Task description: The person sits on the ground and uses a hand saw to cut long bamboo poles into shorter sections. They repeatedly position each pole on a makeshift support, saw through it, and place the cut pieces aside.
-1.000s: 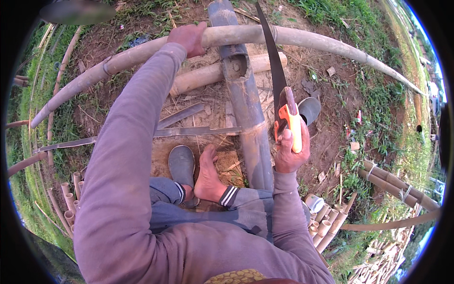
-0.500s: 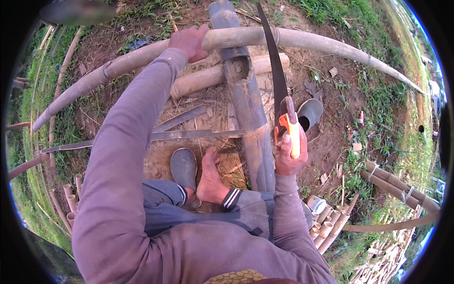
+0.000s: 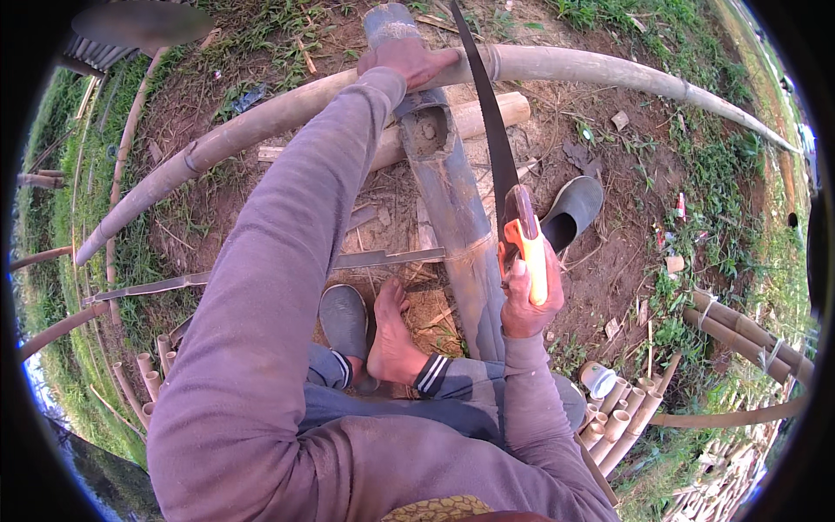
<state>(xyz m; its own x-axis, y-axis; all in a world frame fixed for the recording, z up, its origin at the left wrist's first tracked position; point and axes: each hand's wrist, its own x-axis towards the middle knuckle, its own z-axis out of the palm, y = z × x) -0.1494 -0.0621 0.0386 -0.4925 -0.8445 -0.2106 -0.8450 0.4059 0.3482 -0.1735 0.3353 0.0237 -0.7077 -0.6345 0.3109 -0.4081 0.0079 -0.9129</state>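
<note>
A long bamboo pole (image 3: 591, 70) stretches across the far side, bent by the lens. It lies over a thick dark bamboo trunk (image 3: 465, 235) with an opening cut in its upper side. My left hand (image 3: 404, 63) grips the pole right above the trunk, its thumb pointing right along the pole. In my right hand (image 3: 532, 300) is a pruning saw (image 3: 497, 143) with an orange and yellow handle. Its dark toothed blade points away from me and crosses the pole just right of my left hand. Whether the blade touches the pole, I cannot tell.
Another bamboo piece (image 3: 491, 115) lies under the trunk. A split strip (image 3: 383, 259) reaches left from it. My bare foot (image 3: 391, 339) rests beside a grey clog (image 3: 344, 317); a second clog (image 3: 574, 209) lies right. Cut bamboo tubes (image 3: 617, 422) and a white cup (image 3: 597, 379) stand lower right.
My left hand has moved right along the pole to above the trunk. The saw stays in my right hand, its blade leaning slightly further left. The whole view has shifted a little.
</note>
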